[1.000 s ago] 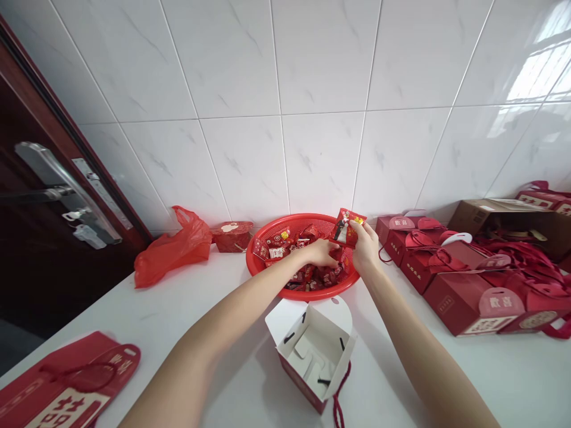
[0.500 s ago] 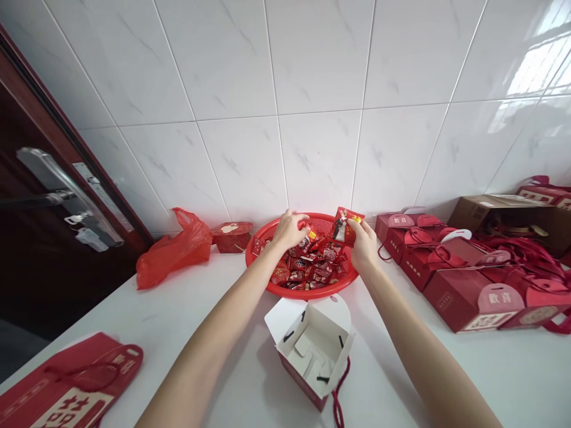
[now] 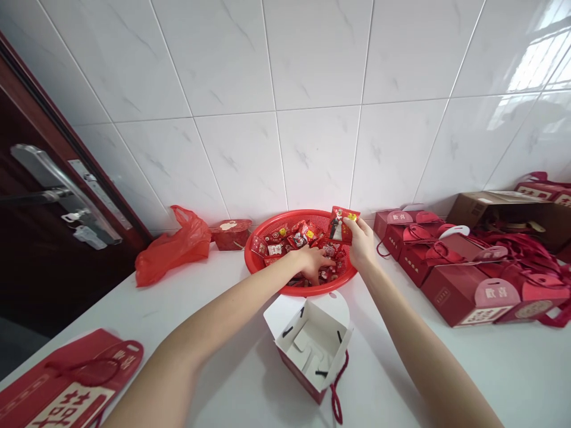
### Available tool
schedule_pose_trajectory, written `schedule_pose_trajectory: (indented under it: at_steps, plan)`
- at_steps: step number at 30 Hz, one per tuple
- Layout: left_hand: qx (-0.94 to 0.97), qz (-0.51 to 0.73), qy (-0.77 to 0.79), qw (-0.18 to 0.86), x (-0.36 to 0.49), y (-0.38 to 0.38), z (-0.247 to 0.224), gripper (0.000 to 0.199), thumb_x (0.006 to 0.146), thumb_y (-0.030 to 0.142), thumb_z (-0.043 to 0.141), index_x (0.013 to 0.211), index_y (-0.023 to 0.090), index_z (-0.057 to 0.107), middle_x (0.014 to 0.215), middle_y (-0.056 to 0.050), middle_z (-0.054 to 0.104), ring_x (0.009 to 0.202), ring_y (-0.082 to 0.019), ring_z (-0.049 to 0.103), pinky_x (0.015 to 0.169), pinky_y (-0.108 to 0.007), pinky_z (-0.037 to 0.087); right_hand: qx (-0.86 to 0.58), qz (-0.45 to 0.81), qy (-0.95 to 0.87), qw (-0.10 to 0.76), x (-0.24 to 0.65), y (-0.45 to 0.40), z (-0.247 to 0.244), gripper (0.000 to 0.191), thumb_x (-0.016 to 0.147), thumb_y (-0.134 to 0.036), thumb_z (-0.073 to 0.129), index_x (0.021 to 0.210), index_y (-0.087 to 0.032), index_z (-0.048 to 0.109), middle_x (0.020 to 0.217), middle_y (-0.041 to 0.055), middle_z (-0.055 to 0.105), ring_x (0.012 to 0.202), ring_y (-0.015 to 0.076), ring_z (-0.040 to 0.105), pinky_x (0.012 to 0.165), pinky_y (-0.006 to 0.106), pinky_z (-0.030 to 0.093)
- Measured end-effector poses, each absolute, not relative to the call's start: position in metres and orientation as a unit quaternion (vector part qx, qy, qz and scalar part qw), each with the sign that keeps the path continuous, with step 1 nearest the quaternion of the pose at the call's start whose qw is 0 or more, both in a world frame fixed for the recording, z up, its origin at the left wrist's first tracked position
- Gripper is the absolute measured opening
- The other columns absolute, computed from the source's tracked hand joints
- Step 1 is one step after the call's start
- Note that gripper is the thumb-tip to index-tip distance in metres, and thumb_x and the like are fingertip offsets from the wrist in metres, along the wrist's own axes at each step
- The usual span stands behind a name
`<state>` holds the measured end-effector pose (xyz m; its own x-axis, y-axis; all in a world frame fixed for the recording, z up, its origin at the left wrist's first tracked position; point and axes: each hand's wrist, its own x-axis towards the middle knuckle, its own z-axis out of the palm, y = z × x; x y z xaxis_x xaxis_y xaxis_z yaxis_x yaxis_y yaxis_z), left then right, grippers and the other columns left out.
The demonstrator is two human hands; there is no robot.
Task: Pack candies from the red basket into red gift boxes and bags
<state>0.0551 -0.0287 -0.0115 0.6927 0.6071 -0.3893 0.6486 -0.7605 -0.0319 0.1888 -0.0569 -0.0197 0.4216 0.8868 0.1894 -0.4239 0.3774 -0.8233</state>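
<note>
A red plastic basket (image 3: 261,270) holds several small red candy packets (image 3: 302,235). Inside it, my left hand (image 3: 313,261) reaches among the packets with fingers spread, touching those at the front right. My right hand (image 3: 360,238) pinches a red packet (image 3: 341,224) with a printed figure above the basket's right rim. Just in front of the basket stands an open carton (image 3: 303,374), white inside and red outside, its flaps up and a dark red cord (image 3: 335,401) at its right side. No packet shows in the carton.
Red gift boxes (image 3: 450,291) and a brown cardboard box (image 3: 468,211) stand at the right. A red plastic bag (image 3: 173,252) and small red box (image 3: 231,236) lie back left; another gift box (image 3: 84,380) is front left. Tiled wall (image 3: 319,154) behind.
My left hand has moved from the back of the basket toward its front right, and its fingers have spread. My right hand still holds its packet in nearly the same place.
</note>
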Motion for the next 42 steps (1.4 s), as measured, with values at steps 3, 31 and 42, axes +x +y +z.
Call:
schedule_pose_trajectory:
  at_steps: [3, 31, 42]
  plan:
    - [0.917, -0.211, 0.338, 0.02, 0.059, -0.034, -0.01, 0.09, 0.062, 0.039, 0.084, 0.146, 0.036, 0.05, 0.145, -0.013, 0.053, 0.131, -0.038, 0.051, 0.11, -0.048, 0.037, -0.353, 0.434, -0.333, 0.759, 0.189, -0.058, -0.019, 0.023, 0.061, -0.038, 0.078, 0.074, -0.022, 0.068, 0.076, -0.0012, 0.073, 0.077, 0.0208, 0.067, 0.071, 0.032, 0.053]
    - [0.82, 0.144, 0.404, 0.38, -0.012, 0.01, -0.005, 0.046, 0.066, 0.018, 0.07, 0.112, 0.02, 0.072, 0.109, -0.002, 0.073, 0.102, -0.024, 0.067, 0.083, -0.03, 0.053, -0.38, 0.447, -0.379, 0.716, 0.189, -0.057, -0.023, 0.025, 0.063, -0.038, 0.076, 0.082, -0.022, 0.069, 0.084, 0.0013, 0.074, 0.08, 0.0228, 0.068, 0.073, 0.034, 0.054]
    - [0.836, 0.098, 0.44, 0.312, -0.011, 0.009, -0.011, 0.018, 0.082, 0.029, 0.065, 0.092, 0.018, 0.077, 0.095, -0.005, 0.077, 0.093, -0.024, 0.07, 0.083, -0.03, 0.05, -0.385, 0.44, -0.391, 0.711, 0.187, -0.058, -0.023, 0.026, 0.062, -0.039, 0.077, 0.08, -0.022, 0.069, 0.08, 0.0007, 0.073, 0.076, 0.0209, 0.066, 0.071, 0.033, 0.052]
